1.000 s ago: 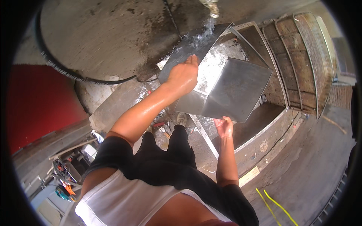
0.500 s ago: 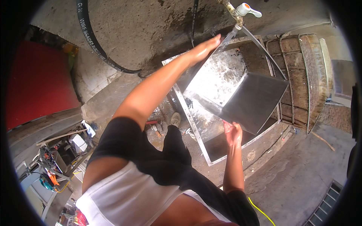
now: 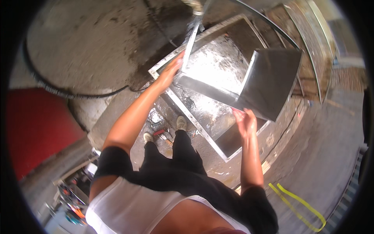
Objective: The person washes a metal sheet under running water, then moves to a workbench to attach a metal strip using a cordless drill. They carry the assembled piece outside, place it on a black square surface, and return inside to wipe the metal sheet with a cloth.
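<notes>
The metal casing (image 3: 270, 84) is held in the air, tilted, over the metal-rimmed basin (image 3: 196, 125), with its left side near the tap (image 3: 193, 7), where some water (image 3: 192, 26) shows; I judge that this place lets the water meet the metal and the basin take what falls. Because the piece is wide, it seems to need one hand at each part. The left hand (image 3: 170, 72) makes a flat grip: its fingers are nearly straight and lie against the outside of the left panel, not curled. The right hand (image 3: 246, 121) touches the near lower edge, fingers partly bent, seemingly supporting from below; whether this grip pinches the edge, I cannot tell.
</notes>
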Demonstrator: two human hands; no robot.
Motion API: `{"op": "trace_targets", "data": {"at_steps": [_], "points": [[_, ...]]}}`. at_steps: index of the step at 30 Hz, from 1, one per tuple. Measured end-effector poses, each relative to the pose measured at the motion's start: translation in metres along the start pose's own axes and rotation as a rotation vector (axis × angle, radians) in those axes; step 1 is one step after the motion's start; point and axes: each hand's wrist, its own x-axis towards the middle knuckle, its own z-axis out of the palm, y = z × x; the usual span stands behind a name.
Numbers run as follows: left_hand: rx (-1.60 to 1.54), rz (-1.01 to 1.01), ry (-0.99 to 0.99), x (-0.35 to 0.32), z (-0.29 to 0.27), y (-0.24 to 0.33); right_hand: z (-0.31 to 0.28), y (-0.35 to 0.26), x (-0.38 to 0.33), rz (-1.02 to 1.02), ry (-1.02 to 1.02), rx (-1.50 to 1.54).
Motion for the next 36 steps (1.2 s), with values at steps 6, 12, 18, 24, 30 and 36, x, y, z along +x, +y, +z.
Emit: {"op": "trace_targets", "data": {"at_steps": [6, 12, 18, 24, 30, 36], "points": [[0.673, -0.140, 0.046, -0.011, -0.008, 0.026, -0.011, 0.034, -0.007, 0.062, 0.000, 0.061], [1.081, -0.108, -0.006, -0.017, -0.008, 0.058, -0.012, 0.063, -0.012, 0.119, -0.065, -0.029], [1.278, 0.454, -0.109, 0.051, 0.020, 0.092, 0.002, 0.117, 0.002, 0.229, -0.135, 0.244], [1.381, 0.767, -0.183, 0.107, 0.081, 0.112, 0.020, 0.147, -0.016, 0.402, -0.330, 0.324], [1.275, 0.954, -0.492, 0.126, 0.114, 0.155, -0.068, 0.209, -0.035, 0.442, -0.097, 0.234], [1.290, 1.060, -0.708, 0.144, 0.128, 0.192, -0.056, 0.187, 0.049, 0.320, -0.058, 0.538]]}}
